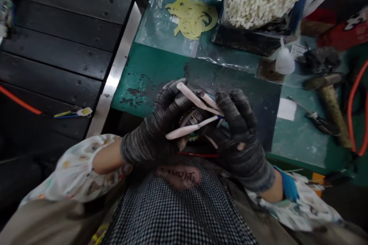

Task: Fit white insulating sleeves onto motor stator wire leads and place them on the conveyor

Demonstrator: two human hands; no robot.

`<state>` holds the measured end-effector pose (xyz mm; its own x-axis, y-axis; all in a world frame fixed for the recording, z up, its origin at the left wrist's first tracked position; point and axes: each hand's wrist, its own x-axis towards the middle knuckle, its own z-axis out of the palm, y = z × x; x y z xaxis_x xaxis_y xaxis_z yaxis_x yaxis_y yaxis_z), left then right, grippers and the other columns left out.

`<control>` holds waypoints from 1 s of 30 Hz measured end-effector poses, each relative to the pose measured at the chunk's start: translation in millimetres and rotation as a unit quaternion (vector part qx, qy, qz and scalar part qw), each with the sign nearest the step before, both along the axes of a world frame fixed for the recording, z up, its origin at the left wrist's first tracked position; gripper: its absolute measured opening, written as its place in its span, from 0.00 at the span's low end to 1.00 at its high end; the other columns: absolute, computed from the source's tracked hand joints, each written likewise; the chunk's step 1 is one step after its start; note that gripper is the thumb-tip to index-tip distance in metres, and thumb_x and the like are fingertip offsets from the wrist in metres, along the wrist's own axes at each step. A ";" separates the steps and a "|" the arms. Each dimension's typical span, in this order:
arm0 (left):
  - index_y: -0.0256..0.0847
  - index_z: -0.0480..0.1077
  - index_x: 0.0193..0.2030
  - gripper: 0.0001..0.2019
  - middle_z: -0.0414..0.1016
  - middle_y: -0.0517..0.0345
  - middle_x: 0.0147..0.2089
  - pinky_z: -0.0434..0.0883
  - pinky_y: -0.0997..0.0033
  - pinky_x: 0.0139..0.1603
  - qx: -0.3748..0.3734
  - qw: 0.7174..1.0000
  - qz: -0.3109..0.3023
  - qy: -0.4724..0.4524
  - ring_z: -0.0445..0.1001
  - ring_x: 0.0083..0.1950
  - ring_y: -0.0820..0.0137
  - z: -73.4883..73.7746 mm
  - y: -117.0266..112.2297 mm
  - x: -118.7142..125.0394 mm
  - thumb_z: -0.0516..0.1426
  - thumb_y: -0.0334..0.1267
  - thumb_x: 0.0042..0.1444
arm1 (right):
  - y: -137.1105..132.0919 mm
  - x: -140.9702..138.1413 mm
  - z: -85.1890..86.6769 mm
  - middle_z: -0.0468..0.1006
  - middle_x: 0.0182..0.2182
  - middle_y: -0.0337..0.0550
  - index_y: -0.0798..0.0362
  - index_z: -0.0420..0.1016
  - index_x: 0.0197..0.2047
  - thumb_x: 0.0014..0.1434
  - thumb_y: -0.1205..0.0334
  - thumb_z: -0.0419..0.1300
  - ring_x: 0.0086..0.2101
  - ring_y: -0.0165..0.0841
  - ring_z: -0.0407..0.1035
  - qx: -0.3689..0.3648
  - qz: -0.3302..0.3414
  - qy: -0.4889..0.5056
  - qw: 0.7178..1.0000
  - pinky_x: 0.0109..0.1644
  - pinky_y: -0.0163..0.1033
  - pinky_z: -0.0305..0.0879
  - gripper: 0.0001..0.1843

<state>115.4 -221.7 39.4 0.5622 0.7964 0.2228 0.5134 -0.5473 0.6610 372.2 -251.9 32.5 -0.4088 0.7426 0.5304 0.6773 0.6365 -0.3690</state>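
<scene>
My left hand (151, 128), in a dark grey knit glove, is closed around a round dark part (192, 118) with pale lettering, held just above my lap at the bench edge. Several wires in whitish sleeves (182, 131) stick out from this part and cross in front of it. Across from it, my right hand (240, 138), in a matching glove with a small hole, has its fingers curled at the place where the sleeved wires meet. Both hands hide much of the part, and its exact kind does not show.
A green bench (152, 65) carries yellow flat cutouts (194, 17), a bin of small white pieces (253, 2), a white squeeze bottle (284, 61), a hammer (333, 107) and a screwdriver (319, 120). Left runs a dark slatted conveyor (57, 53) with an orange cable (20, 99) ending in a connector.
</scene>
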 end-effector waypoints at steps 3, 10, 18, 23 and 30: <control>0.49 0.57 0.84 0.36 0.63 0.45 0.84 0.55 0.29 0.89 0.043 0.998 -0.033 0.009 0.53 0.89 0.42 5.4 2.6 7.5 0.60 0.44 0.72 | 13.8 -0.3 -7.9 0.76 0.71 0.49 0.39 0.72 0.74 0.80 0.56 0.61 0.74 0.53 0.69 -0.057 -0.010 0.031 0.998 0.76 0.69 0.73 0.23; 0.47 0.66 0.79 0.35 0.65 0.45 0.82 0.51 0.28 0.89 0.040 0.996 -0.073 0.026 0.53 0.89 0.41 9.4 10.6 3.7 0.61 0.58 0.71 | 29.1 14.4 -12.0 0.75 0.72 0.52 0.42 0.69 0.78 0.80 0.44 0.61 0.70 0.49 0.72 -0.071 0.098 -0.004 0.993 0.73 0.60 0.75 0.29; 0.45 0.57 0.82 0.39 0.56 0.42 0.87 0.59 0.33 0.88 0.024 0.996 0.048 -0.065 0.54 0.89 0.45 -21.9 -13.7 3.3 0.57 0.62 0.73 | 0.4 7.8 -16.8 0.79 0.67 0.52 0.44 0.76 0.70 0.77 0.52 0.66 0.66 0.48 0.75 -0.012 -0.002 -0.102 0.995 0.77 0.61 0.67 0.22; 0.47 0.62 0.79 0.43 0.55 0.43 0.88 0.66 0.33 0.86 -0.012 0.983 0.181 0.016 0.44 0.91 0.42 -53.8 -42.9 18.6 0.67 0.66 0.66 | -11.7 2.1 -19.5 0.78 0.66 0.58 0.45 0.77 0.70 0.75 0.51 0.67 0.67 0.54 0.73 -0.025 -0.034 -0.112 0.993 0.76 0.65 0.68 0.24; 0.41 0.57 0.80 0.33 0.59 0.38 0.85 0.59 0.42 0.91 0.037 0.983 0.147 -0.109 0.49 0.91 0.49 -33.4 -29.4 37.6 0.60 0.52 0.77 | -0.9 24.4 -12.8 0.73 0.74 0.48 0.39 0.83 0.63 0.75 0.57 0.68 0.66 0.53 0.76 -0.038 -0.008 -0.011 0.999 0.66 0.64 0.81 0.15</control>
<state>153.0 -251.1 6.1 0.2438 0.8943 0.3753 0.5073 -0.4474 0.7366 396.6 -252.8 19.6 -0.4072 0.7872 0.4632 0.6956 0.5959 -0.4013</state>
